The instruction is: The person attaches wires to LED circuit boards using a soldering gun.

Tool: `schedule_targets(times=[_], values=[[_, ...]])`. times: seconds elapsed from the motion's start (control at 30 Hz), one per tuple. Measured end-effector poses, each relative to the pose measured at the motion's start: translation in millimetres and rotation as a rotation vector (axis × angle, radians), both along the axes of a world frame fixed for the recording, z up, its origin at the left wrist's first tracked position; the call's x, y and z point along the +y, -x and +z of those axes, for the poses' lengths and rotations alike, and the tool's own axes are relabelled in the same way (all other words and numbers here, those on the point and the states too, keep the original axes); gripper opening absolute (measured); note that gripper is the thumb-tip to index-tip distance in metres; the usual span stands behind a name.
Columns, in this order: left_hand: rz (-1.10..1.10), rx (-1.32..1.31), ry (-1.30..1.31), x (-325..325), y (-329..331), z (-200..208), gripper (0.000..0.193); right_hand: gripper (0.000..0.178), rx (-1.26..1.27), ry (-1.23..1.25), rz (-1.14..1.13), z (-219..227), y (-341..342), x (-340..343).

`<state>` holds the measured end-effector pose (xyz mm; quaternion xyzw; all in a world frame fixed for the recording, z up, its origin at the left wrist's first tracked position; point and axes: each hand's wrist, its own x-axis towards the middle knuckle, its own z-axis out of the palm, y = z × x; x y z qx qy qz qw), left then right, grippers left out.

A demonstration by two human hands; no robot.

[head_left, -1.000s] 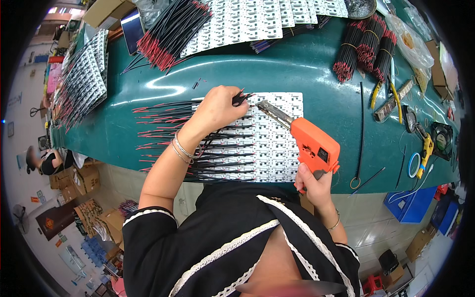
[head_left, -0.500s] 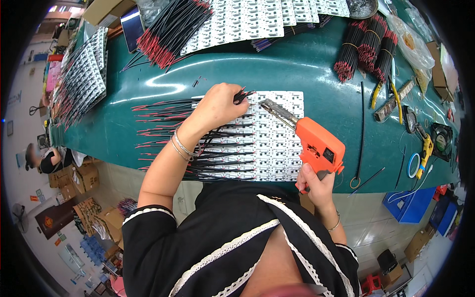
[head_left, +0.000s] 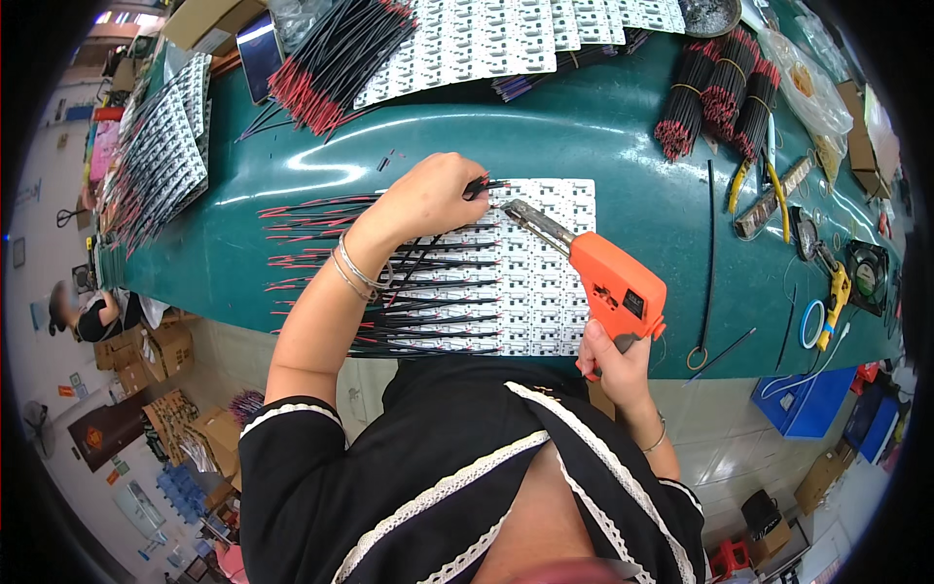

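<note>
My left hand (head_left: 440, 197) is closed on a few short black wires (head_left: 476, 187) over the upper part of a white circuit board panel (head_left: 550, 263). In my right hand (head_left: 620, 368) is an orange soldering gun (head_left: 617, 284), gripped by its handle. Its metal tip (head_left: 518, 209) points up and left, close to the fingers of my left hand. Whether the tip touches the board I cannot tell. Rows of black wires with red ends (head_left: 443, 304) lie across the panel's left part and stick out past its left edge. My left forearm hides some of them.
Black wires with red ends (head_left: 342, 58) lie heaped on more white panels (head_left: 457, 44) at the back. Bundled wires (head_left: 686, 112), yellow-handled tweezers (head_left: 778, 200) and a small fan (head_left: 866, 277) are at the right. Wired panels (head_left: 165, 146) rest at the left on the green table (head_left: 233, 258).
The soldering gun and my right hand have shifted slightly left, bringing the tip nearer my left hand. My left hand has moved only a little, and its fingers have turned slightly.
</note>
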<state>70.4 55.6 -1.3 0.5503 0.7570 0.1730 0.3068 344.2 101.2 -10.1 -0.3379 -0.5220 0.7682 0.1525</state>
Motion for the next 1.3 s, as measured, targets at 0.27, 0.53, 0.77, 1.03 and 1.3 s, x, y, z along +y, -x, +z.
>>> schedule_targets(times=[0.27, 0.53, 0.77, 1.03, 1.3], values=[[-0.039, 0.002, -0.023, 0, 0, 0, 0.021, 0.016, 0.071, 0.039, -0.023, -3, -4, 2], [0.072, -0.083, -0.097, -11, -4, 0, 0.021, 0.023, 0.113, 0.039, -0.031, -3, -2, 5], [0.222, 0.006, -0.268, -22, -4, -1, 0.022, 0.020, 0.170, 0.057, -0.092, 0, 5, 9], [0.332, -0.126, -0.179, -14, -3, 0, 0.015, 0.015, 0.108, -0.010, -0.078, 1, 14, 13], [0.290, -0.059, -0.079, -13, -2, -1, 0.021, 0.015, 0.086, -0.023, -0.073, 1, 13, 15]])
